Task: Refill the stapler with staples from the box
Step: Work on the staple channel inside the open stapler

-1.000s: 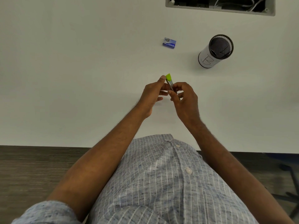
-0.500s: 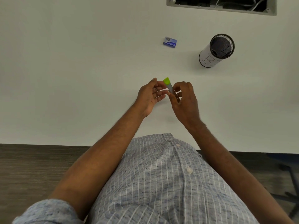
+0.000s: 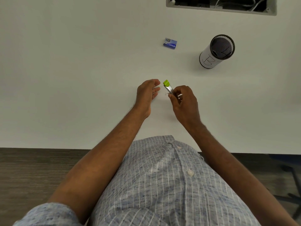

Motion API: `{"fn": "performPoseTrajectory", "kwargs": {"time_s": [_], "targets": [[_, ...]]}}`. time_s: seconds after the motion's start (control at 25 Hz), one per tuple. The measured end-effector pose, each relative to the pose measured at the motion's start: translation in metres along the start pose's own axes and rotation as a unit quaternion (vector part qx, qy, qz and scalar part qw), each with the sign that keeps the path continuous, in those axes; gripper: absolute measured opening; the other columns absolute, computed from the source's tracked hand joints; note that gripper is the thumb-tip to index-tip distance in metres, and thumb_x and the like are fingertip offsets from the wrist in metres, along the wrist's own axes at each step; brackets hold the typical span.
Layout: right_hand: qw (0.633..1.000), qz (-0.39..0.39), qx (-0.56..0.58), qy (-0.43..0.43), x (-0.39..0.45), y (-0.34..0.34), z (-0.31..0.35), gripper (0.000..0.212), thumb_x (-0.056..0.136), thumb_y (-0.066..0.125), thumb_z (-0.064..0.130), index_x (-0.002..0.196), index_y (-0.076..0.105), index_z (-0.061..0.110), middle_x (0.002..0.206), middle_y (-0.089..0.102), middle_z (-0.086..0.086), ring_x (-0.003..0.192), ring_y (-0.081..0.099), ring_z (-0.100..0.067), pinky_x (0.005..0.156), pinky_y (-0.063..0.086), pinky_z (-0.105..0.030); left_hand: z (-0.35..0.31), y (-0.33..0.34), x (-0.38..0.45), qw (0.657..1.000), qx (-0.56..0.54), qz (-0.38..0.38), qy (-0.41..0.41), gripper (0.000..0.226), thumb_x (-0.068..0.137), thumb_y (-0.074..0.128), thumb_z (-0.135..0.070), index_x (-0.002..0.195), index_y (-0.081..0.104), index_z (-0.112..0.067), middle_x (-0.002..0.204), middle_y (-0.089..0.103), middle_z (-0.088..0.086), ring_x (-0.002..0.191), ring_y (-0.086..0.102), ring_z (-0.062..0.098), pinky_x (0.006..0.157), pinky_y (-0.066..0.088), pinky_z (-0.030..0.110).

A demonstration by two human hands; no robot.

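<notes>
Two things sit beyond: staple box [image 3: 170,43], cup [image 3: 217,51]; right hand [image 3: 184,103] grips stapler [image 3: 169,88], perhaps opened; left hand [image 3: 147,92] released.

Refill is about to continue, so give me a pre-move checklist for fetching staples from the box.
1. Stapler held securely: ok, right hand grips it.
2. Left hand free to reach: ok, open and holding nothing.
3. Staple box within view on the table: ok, lying beyond the hands.
4. Path to box unobstructed: ok, the mesh cup stands off to the right.
5. Box open: cannot tell.
6. Stapler's staple channel empty: cannot tell.
</notes>
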State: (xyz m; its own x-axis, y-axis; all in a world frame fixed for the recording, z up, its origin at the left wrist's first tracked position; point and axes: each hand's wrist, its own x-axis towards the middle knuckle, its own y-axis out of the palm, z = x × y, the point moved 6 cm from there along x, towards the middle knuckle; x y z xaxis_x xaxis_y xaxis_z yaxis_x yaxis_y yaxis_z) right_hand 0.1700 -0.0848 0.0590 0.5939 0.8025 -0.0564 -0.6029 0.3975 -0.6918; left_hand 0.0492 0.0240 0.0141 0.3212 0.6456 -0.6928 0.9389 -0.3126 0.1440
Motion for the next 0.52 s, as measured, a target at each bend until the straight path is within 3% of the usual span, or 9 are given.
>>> {"fn": "performPoseTrajectory", "kwargs": {"time_s": [0.08,0.2,0.32,0.52], "targets": [[1.000,-0.017,0.022,-0.003,0.001,-0.002,-0.001,0.014,0.098,0.068,0.026,0.106,0.058,0.019,0.103,0.059,0.007,0.083,0.056,0.002,0.072,0.045,-0.008,-0.001,-0.003,0.001,1.000,0.020,-0.015,0.016,0.025,0.103,0.046,-0.018,0.117,0.066,-0.013,0.127,0.067,0.007,0.117,0.065,0.023,0.104,0.051,0.035],[1.000,-0.004,-0.009,0.012,0.002,0.000,-0.006,0.014,0.099,0.067,0.026,0.103,0.059,0.016,0.101,0.059,0.004,0.081,0.055,-0.006,0.070,0.050,-0.020,-0.001,-0.004,0.000,0.998,0.047,-0.027,0.033,0.028,0.104,0.044,-0.015,0.120,0.066,-0.009,0.126,0.068,0.008,0.116,0.065,0.022,0.105,0.051,0.036],[1.000,-0.020,0.020,-0.006,0.003,0.001,-0.007,0.012,0.100,0.064,0.023,0.106,0.057,0.017,0.103,0.056,0.005,0.082,0.054,0.001,0.069,0.045,-0.010,0.003,-0.005,-0.003,0.998,0.051,-0.026,0.036,0.029,0.104,0.044,-0.014,0.121,0.066,-0.007,0.125,0.068,0.009,0.116,0.065,0.024,0.104,0.052,0.037],[0.999,-0.018,0.011,0.034,0.001,0.002,-0.017,0.013,0.099,0.065,0.028,0.105,0.059,0.018,0.102,0.057,0.008,0.082,0.055,-0.001,0.069,0.042,-0.007,0.008,-0.003,-0.007,0.996,0.070,-0.023,0.042,0.028,0.104,0.044,-0.014,0.120,0.066,-0.009,0.123,0.069,0.007,0.112,0.065,0.024,0.100,0.053,0.040]]}}
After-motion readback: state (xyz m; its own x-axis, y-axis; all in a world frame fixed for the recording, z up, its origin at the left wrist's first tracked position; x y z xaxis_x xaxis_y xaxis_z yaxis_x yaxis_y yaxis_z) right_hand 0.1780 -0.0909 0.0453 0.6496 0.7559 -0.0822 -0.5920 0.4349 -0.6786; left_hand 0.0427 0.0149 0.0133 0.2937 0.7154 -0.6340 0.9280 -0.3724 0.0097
